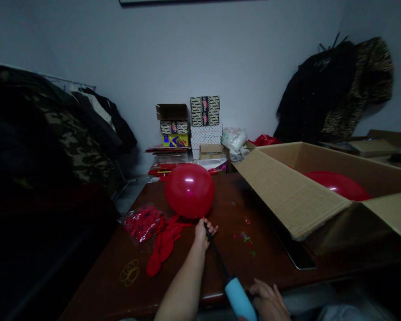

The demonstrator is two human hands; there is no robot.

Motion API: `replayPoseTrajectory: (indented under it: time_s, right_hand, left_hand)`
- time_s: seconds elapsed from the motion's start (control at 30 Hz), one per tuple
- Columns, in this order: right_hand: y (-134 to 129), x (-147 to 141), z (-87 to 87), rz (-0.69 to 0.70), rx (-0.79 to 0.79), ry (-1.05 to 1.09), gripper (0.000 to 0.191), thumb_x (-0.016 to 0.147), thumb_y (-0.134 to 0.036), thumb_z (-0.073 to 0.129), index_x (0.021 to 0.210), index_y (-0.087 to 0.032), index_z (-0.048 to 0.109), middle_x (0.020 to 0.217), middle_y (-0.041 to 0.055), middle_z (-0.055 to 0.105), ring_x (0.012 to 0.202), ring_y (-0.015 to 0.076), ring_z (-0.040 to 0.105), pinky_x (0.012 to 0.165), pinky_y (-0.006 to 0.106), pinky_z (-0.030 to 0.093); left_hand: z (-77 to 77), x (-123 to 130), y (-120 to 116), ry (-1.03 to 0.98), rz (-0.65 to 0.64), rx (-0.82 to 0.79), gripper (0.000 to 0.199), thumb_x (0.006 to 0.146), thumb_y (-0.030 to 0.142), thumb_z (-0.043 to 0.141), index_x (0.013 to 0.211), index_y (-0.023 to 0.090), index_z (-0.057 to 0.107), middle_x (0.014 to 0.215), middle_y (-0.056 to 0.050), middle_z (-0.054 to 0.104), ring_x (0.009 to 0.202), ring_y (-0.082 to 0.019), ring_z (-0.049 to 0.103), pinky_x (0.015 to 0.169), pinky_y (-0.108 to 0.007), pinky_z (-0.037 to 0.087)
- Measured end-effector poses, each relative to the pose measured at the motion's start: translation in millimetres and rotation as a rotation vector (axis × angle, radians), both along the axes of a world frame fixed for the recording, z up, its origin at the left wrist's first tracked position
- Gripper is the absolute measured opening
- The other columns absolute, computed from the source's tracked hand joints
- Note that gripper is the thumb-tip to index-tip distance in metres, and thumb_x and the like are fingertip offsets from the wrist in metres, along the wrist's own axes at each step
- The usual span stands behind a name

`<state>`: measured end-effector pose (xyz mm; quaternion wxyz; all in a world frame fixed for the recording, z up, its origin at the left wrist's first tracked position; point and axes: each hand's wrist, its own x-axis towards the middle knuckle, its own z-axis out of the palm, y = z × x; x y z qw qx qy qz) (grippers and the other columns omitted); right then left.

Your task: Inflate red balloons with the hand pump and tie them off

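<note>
A red balloon (pixel 190 191), round and inflated, stands over the middle of the table. My left hand (pixel 203 232) is closed around its neck, where the black nozzle tube of a hand pump meets it. The blue barrel of the balloon pump (pixel 239 299) slants down to the frame's bottom edge. My right hand (pixel 269 301) is at the barrel's right side, its fingers partly curled and a thumb tip showing low on the barrel; the rest is cut off. Left of my forearm lie limp red balloons (pixel 163 249) and a clear bag of red balloons (pixel 144 223).
An open cardboard box (pixel 294 200) on the right holds another inflated red balloon (pixel 337 185). A dark flat device (pixel 297 254) lies beside it. Yellow rubber bands (pixel 129 272) and small coloured bands (pixel 245 237) lie on the table (pixel 103 290). Stacked boxes (pixel 205 138) stand behind.
</note>
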<state>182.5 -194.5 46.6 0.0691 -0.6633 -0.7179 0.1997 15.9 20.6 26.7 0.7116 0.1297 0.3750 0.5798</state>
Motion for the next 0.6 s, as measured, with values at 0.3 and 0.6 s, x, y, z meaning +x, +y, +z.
replayPoseTrajectory:
  time_s: [0.3,0.6]
  right_hand:
    - [34.7,-26.3,31.7,-0.016,0.089,0.068,0.044,0.077,-0.051,0.044,0.092,-0.016,0.065,0.118,0.0116,0.054,0.122,0.0297,0.037,0.106,0.047,0.01]
    - [94.7,-60.5,35.4,-0.088,0.207,0.078,0.041,0.075,-0.048,0.046,0.086,-0.014,0.066,0.108,0.0126,0.058,0.11,0.029,0.045,0.102,0.045,0.018]
  left_hand:
    - [11.2,-4.7,0.7,-0.031,0.002,0.001,0.018,0.082,0.028,0.043,0.067,0.02,0.037,0.047,0.009,0.035,0.035,-0.006,0.032,0.07,-0.035,0.051]
    - [5.3,-10.8,-0.2,0.001,-0.046,-0.024,0.016,0.081,0.031,0.044,0.071,0.02,0.039,0.051,0.006,0.045,0.042,-0.01,0.046,0.068,-0.04,0.051]
